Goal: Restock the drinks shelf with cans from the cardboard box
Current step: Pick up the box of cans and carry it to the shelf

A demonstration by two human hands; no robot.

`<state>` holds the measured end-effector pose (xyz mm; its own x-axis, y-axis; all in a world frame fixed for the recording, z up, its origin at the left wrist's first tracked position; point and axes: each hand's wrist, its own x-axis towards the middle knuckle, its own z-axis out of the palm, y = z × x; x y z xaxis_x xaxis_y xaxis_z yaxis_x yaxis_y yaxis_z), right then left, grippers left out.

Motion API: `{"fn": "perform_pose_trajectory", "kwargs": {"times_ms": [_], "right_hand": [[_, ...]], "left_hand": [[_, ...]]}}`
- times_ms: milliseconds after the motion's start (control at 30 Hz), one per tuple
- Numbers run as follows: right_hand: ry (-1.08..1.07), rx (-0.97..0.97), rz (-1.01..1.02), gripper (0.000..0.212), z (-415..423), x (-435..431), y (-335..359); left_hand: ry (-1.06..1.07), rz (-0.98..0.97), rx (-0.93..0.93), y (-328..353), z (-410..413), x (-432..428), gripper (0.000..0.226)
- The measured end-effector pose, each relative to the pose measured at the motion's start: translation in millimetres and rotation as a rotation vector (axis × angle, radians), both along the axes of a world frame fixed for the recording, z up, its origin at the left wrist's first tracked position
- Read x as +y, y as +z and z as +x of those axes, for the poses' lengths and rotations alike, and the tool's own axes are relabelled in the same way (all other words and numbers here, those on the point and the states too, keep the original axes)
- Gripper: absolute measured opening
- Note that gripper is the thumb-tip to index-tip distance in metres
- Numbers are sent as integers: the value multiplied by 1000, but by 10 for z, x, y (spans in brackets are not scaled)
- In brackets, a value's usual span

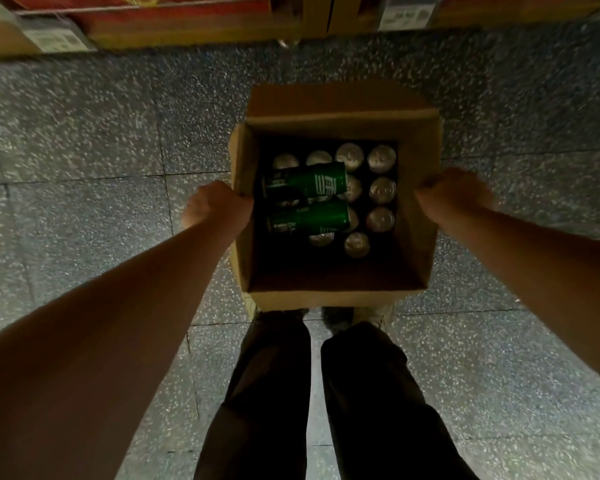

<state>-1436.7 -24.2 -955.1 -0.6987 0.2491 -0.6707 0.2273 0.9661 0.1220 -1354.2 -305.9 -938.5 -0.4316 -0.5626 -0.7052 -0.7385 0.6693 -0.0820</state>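
Cans (381, 157) stand upright in the cardboard box (329, 301), silver tops up, filling its far and right parts. Two more green ones lie on their sides across the standing tops by the left wall, one (305, 183) beyond the other (309, 218). The strip along the near wall looks bare and dark.

Your left hand (219, 211) grips the rim of the left wall, fingers curled round it. Your right hand (454, 195) does the same on the right wall, about level with the left. The box hangs or sits just ahead of your feet over the speckled floor (84, 133); you cannot tell from here whether it bears on the floor.

Expect real weight, sitting toward the far side. The card walls are thin and will likely bow or tear if you carry by the rims alone, so a hold under the bottom edges would be safer. The two lying cans are loose, smooth and round, and they may roll if the box tips. Take each one round its middle. Pick the upright ones by the top rim or body, one at a time.

The shelf (187, 32) runs beyond the box's far wall, well apart from it.
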Motion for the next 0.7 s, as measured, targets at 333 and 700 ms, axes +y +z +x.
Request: {"fn": "perform_pose_trajectory", "kwargs": {"times_ms": [333, 700], "right_hand": [[36, -104, 58, 41, -74, -29, 66], [185, -115, 6, 37, -53, -45, 520]], "left_hand": [[-177, 87, -157, 69, -48, -63, 32], [-56, 192, -127, 507, 245, -119, 20]]}}
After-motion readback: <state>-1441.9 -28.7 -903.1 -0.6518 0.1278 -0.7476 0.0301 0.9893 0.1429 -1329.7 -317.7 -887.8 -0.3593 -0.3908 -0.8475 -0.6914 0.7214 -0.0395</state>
